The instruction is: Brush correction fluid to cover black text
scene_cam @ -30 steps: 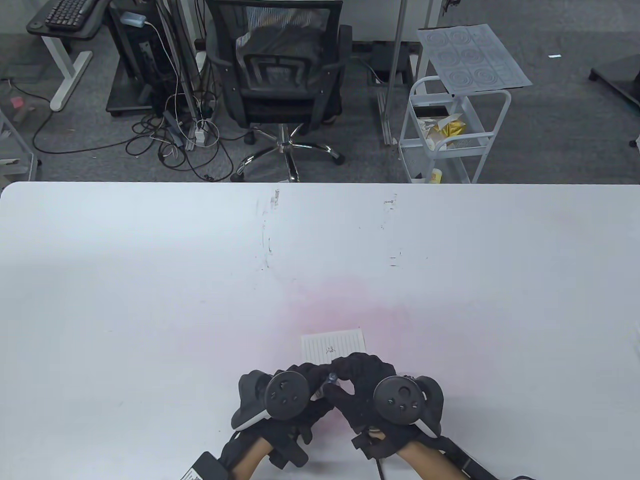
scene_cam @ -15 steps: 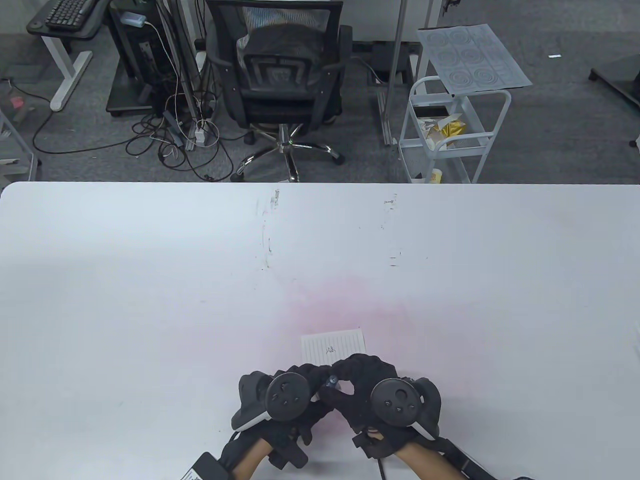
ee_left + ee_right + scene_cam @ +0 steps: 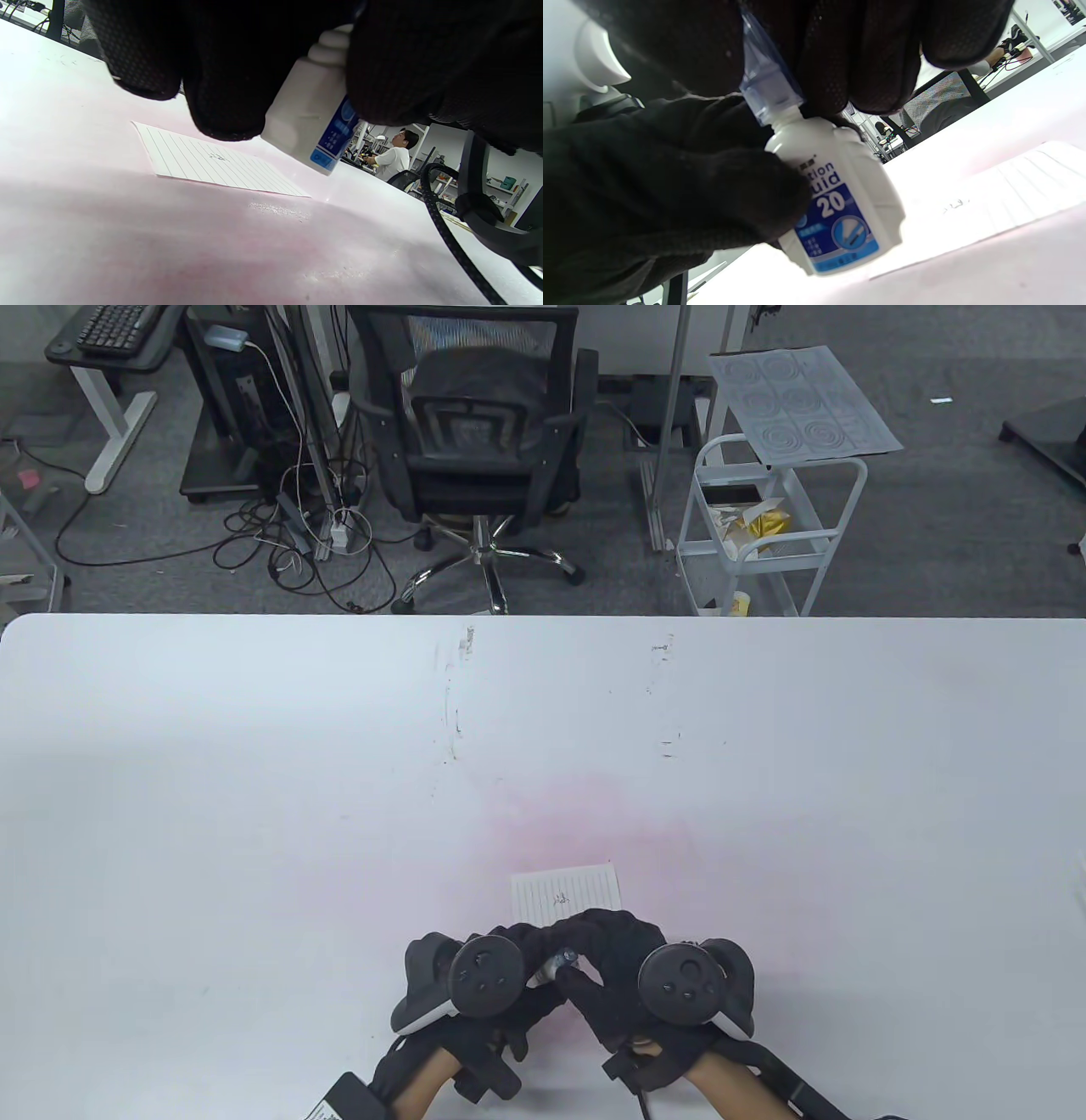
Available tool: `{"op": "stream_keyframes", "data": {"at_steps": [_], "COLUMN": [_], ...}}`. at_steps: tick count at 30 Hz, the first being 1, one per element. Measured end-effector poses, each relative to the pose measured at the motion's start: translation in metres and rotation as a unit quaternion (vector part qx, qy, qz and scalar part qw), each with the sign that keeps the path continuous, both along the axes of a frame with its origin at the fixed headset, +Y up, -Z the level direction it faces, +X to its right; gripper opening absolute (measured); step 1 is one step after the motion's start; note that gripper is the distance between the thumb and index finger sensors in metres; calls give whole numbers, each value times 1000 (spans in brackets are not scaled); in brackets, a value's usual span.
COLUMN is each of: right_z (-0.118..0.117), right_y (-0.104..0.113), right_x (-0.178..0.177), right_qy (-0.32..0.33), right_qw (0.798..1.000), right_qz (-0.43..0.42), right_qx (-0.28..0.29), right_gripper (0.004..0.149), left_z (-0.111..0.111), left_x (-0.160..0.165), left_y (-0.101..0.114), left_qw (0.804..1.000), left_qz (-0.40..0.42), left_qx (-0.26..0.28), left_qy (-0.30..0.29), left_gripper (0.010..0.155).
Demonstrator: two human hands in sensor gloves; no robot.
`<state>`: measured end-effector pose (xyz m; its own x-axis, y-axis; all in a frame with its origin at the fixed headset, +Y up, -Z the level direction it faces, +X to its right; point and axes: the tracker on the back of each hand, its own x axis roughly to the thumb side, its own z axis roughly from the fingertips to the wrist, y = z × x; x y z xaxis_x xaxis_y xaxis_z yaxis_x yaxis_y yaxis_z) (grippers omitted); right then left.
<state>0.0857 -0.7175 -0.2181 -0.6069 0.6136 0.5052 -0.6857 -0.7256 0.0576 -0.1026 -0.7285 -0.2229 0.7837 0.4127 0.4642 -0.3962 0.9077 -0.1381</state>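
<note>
A small lined paper (image 3: 566, 894) with a bit of black text (image 3: 560, 898) lies on the white table (image 3: 254, 780) near the front edge. Both hands are together just in front of it. My left hand (image 3: 501, 976) grips a white correction fluid bottle (image 3: 840, 212) with a blue label and holds it tilted above the table. My right hand (image 3: 619, 959) pinches the bottle's translucent blue cap (image 3: 765, 91). The cap (image 3: 565, 957) shows between the hands in the table view. The bottle (image 3: 309, 123) and the paper (image 3: 212, 161) also show in the left wrist view.
The table has a faint pink stain (image 3: 585, 823) around the paper and a few dark scuff marks (image 3: 454, 712) farther back. Beyond the far edge stand an office chair (image 3: 479, 441) and a white cart (image 3: 764, 534) on the floor.
The right hand has shifted slightly right and turned a little on the cap. The left hand, the bottle and the paper stay in place.
</note>
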Motion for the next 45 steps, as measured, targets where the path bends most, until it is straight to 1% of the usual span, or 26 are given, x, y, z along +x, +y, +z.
{"op": "stream_keyframes", "data": {"at_steps": [3, 6, 9, 26, 34, 38, 42, 45], "right_z": [0, 0, 0, -4, -10, -14, -15, -15], "right_y": [0, 5, 7, 10, 11, 9, 7, 7], "right_x": [1, 5, 8, 26, 42, 50, 54, 54], "right_qy": [4, 5, 1, -17, -49, -72, -80, -82], "right_qw": [1000, 999, 999, 995, 987, 985, 984, 984], "right_qz": [-6, -35, -39, -92, -153, -158, -160, -158], "right_qx": [-3, -10, -8, -13, -19, -15, -19, -20], "right_gripper": [49, 49, 49, 49, 49, 49, 49, 49], "left_z": [0, -2, -2, -2, -2, -1, -1, -1], "left_x": [1, 1, 1, 3, 2, 4, 6, 5], "left_y": [-1, -5, -7, -8, -8, -10, -13, -13], "left_qw": [1000, 999, 999, 998, 998, 998, 996, 996], "left_qz": [-8, -43, -39, -67, -63, -57, -76, -73], "left_qx": [-3, -2, -14, -18, -23, -28, -33, -38], "left_qy": [-1, -8, -10, -7, -3, -10, -19, -19], "left_gripper": [60, 60, 60, 61, 61, 61, 61, 61]}}
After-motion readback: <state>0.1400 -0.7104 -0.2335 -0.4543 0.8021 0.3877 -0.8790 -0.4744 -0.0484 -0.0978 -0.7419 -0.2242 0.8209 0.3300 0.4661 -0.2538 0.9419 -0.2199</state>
